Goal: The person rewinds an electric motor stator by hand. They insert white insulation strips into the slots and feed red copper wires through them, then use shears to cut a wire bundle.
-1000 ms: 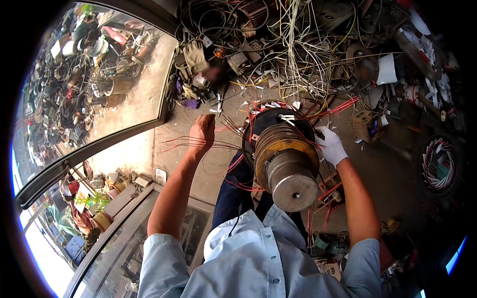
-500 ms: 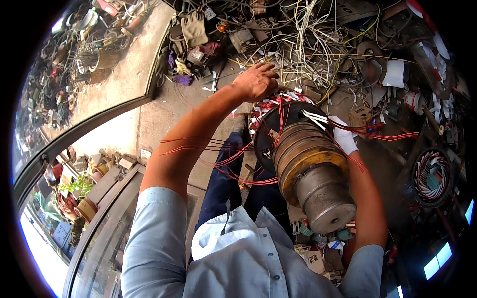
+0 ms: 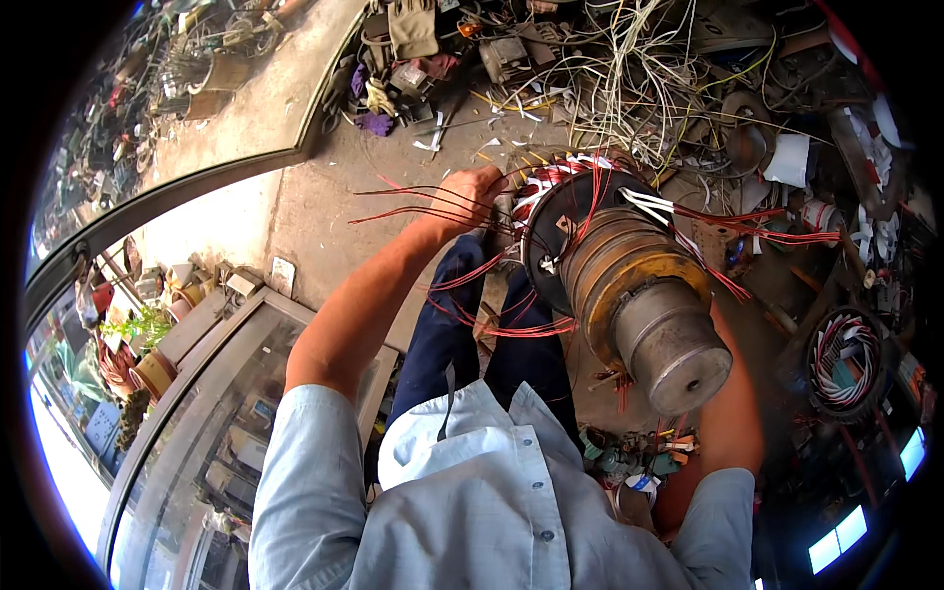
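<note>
A wound motor core (image 3: 598,251) stands tilted in front of me, with a black disc, a rusty stepped hub and a grey steel shaft end (image 3: 683,349). Red and white windings (image 3: 551,179) ring its far side. Thin red lead wires (image 3: 472,275) trail left, and more red leads with white sleeves (image 3: 649,204) run right. My left hand (image 3: 474,194) is at the left edge of the windings, its fingers curled in; what they hold is hidden. Behind the core my right forearm (image 3: 736,393) reaches up, and the right hand itself is hidden.
A wire-wound ring (image 3: 846,359) sits at the right. Tangled pale cables (image 3: 639,69), a work glove (image 3: 413,28) and scrap lie across the far floor. A glass-topped cabinet (image 3: 231,393) stands left, and small parts (image 3: 639,457) lie beneath the shaft.
My left hand has come down from above the windings to their left edge, fingers curling. The core appears further right and higher. My gloved right hand has slipped out of sight behind it.
</note>
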A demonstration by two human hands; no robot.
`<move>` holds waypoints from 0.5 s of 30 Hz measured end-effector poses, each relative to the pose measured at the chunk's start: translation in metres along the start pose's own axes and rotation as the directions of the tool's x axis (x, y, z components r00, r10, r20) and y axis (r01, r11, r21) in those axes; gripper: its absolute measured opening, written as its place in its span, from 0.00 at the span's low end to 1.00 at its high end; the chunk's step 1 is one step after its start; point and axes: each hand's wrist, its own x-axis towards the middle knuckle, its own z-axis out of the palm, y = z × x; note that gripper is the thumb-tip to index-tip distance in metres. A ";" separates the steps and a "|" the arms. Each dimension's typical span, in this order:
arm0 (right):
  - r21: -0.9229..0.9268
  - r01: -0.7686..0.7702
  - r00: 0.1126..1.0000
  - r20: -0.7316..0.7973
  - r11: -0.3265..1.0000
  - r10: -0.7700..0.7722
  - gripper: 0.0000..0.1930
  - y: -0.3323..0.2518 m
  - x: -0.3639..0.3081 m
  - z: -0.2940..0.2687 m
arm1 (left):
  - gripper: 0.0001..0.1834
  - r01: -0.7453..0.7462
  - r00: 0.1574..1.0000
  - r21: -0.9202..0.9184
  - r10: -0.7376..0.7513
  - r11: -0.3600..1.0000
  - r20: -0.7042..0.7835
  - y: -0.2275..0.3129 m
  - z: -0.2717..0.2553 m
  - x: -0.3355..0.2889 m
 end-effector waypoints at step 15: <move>0.025 -0.008 0.992 -0.127 1.000 0.012 0.12 -0.013 -0.026 0.017 | 0.21 0.394 0.919 -0.102 -0.391 0.914 0.044 0.053 0.071 -0.181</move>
